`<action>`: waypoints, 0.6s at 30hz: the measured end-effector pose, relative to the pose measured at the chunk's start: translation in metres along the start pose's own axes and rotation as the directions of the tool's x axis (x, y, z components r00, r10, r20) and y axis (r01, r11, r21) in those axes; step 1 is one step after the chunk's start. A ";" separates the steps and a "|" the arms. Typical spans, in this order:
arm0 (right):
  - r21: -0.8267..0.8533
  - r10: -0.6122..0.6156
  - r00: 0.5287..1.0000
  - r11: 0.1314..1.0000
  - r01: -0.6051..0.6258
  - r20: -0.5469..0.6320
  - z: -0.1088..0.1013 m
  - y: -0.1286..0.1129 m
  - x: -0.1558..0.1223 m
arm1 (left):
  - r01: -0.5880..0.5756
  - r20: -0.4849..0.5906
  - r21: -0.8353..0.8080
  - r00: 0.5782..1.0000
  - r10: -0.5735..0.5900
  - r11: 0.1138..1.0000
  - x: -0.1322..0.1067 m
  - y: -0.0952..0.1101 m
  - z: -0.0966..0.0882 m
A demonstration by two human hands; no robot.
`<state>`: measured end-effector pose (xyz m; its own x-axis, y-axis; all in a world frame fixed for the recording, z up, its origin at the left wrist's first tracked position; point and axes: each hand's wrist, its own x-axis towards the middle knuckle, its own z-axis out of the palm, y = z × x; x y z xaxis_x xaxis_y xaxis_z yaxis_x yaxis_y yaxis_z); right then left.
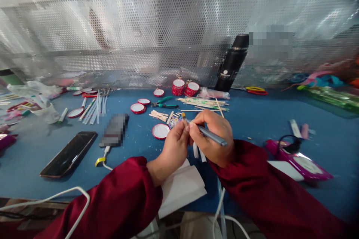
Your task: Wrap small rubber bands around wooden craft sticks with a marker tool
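Note:
My right hand is closed around a grey pen, its back end pointing down to the right. Close beside it, my left hand pinches a small wooden stick with a brownish-yellow tip. The two hands almost touch, and the pen's point is hidden between them. Just left of my fingers lies a round white disc with a red rim. Behind the fingertips is a little heap of thin coloured scraps, with short wooden sticks to its left. White paper lies under my left wrist.
Green-handled pliers, red-rimmed discs and long thin sticks lie farther back. A black flask stands against the perforated metal screen. Two phones are at left; a purple device is at right.

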<state>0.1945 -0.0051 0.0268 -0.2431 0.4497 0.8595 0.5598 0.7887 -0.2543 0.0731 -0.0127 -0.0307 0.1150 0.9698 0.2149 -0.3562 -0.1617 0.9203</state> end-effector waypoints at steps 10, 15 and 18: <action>0.010 0.007 1.000 1.000 -0.007 0.006 0.000 0.000 0.000 | -0.007 0.003 0.024 1.000 0.007 1.000 -0.001 0.002 0.001; 0.017 0.010 1.000 1.000 -0.010 0.023 0.000 0.000 -0.001 | -0.002 -0.003 0.028 1.000 0.002 1.000 -0.001 0.004 0.001; 0.010 0.003 1.000 1.000 -0.003 0.005 0.000 0.000 -0.001 | -0.015 0.005 0.012 1.000 0.015 1.000 -0.001 0.003 0.001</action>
<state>0.1947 -0.0055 0.0264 -0.2453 0.4537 0.8567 0.5523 0.7917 -0.2611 0.0730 -0.0142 -0.0273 0.1144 0.9663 0.2306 -0.3472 -0.1786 0.9206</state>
